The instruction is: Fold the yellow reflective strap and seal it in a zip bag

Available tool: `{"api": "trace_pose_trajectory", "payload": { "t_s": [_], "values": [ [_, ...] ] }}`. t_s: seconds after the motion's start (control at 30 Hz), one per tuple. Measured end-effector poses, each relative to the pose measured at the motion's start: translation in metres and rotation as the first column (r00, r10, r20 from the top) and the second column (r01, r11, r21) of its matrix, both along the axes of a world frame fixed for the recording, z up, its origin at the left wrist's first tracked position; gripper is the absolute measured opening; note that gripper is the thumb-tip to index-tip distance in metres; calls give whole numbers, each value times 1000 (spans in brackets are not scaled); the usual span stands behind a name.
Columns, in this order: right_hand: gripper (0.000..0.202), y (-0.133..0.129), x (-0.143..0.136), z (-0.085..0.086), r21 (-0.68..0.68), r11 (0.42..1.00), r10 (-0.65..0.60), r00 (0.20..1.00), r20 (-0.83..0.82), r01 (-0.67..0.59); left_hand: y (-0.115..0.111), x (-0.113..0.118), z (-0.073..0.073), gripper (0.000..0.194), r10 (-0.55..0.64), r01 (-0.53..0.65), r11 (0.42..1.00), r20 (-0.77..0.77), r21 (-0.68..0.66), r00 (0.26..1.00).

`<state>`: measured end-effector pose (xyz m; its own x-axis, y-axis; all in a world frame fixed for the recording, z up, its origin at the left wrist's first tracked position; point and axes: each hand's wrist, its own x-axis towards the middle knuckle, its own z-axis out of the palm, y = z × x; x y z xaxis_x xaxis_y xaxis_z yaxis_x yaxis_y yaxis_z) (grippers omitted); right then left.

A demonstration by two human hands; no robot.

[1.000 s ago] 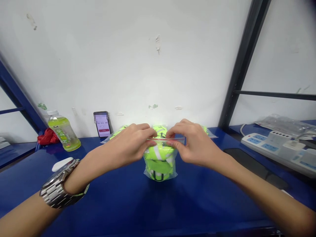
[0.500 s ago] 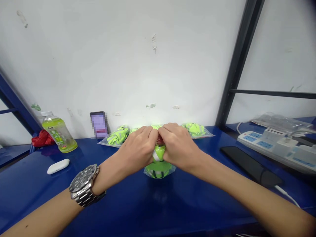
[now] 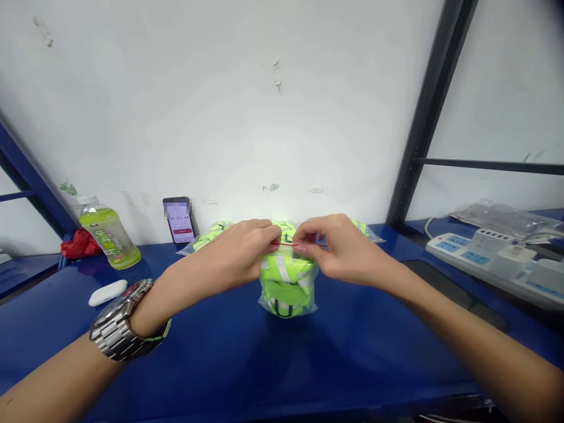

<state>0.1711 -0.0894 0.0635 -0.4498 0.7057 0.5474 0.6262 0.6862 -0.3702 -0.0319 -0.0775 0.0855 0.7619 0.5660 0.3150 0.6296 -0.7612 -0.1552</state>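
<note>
A clear zip bag [image 3: 288, 288] stands upright on the blue table, packed with folded neon-yellow reflective fabric with silver and black bands. A thin red line runs along its top edge. At the left part of that edge, my left hand [image 3: 247, 247] pinches the bag, with a steel watch [image 3: 127, 323] on the wrist. My right hand [image 3: 337, 247] grips the right part between thumb and fingers. Behind my hands, more bags of the same bright fabric [image 3: 214, 229] lie by the wall, mostly covered by the hands.
To the left are a tilted drink bottle [image 3: 108, 235], a red cloth [image 3: 80, 244], a white earbud case [image 3: 108, 292] and a phone showing a timer [image 3: 180, 222]. On the right lie a dark phone [image 3: 453, 291], a power strip [image 3: 458, 249] and clear plastic packaging [image 3: 506, 217].
My hands have moved apart along the bag's top, from knuckles together to a gap between them. The red line and more of the bag now show. My left wrist has shifted left.
</note>
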Motion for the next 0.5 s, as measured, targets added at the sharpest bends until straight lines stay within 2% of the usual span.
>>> {"api": "trace_pose_trajectory", "payload": {
  "t_s": [0.07,0.17,0.33,0.4,0.5],
  "values": [
    [13,-1,2,2,-30,1000,-8,1000,28,9,0,2,-3,21,19,-19,1000,12,8,1000],
    [14,-1,-1,4,-23,998,-62,993,102,64,0,12,-12,22,89,-93,991,52,92,995],
    [17,8,-12,-4,153,956,-272,951,144,251,4,23,-26,20,84,-115,956,123,272,989],
    [18,14,-12,-9,238,932,-304,947,106,273,6,21,-25,19,75,-104,963,124,248,989],
    [18,19,-5,-14,260,945,-215,976,45,196,5,15,-14,14,82,-89,993,84,83,993]
  ]
}}
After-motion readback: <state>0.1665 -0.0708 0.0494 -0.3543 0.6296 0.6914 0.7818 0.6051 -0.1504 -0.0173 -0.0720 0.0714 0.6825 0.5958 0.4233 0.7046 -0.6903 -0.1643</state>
